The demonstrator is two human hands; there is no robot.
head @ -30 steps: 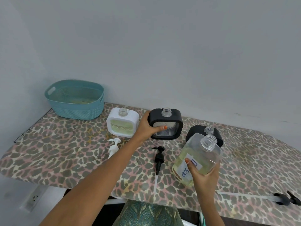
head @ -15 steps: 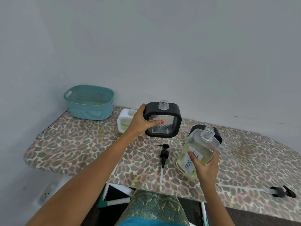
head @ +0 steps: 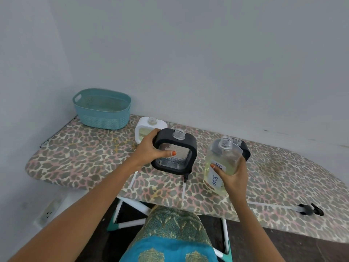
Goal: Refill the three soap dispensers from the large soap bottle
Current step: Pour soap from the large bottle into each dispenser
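Observation:
My left hand [head: 151, 150] grips the left side of a black square soap dispenser [head: 175, 152] and holds it upright above the ironing board, its clear neck uncapped. My right hand [head: 233, 176] holds the large clear soap bottle [head: 220, 163], uncapped, tilted slightly left, with yellowish soap inside and a white label reading SOAP. A white dispenser [head: 146, 127] with yellowish soap stands behind my left hand. A second black dispenser [head: 244, 150] stands partly hidden behind the large bottle.
A teal basket [head: 102, 108] sits at the back left of the leopard-print ironing board [head: 85, 157]. A black pump [head: 309, 209] with its tube lies near the front right edge. Another pump tube [head: 184, 186] lies under the lifted dispenser. The wall runs close behind.
My left hand has lifted the black dispenser off the board and drawn it toward me. The large bottle has stayed in my right hand, coming closer to the dispenser.

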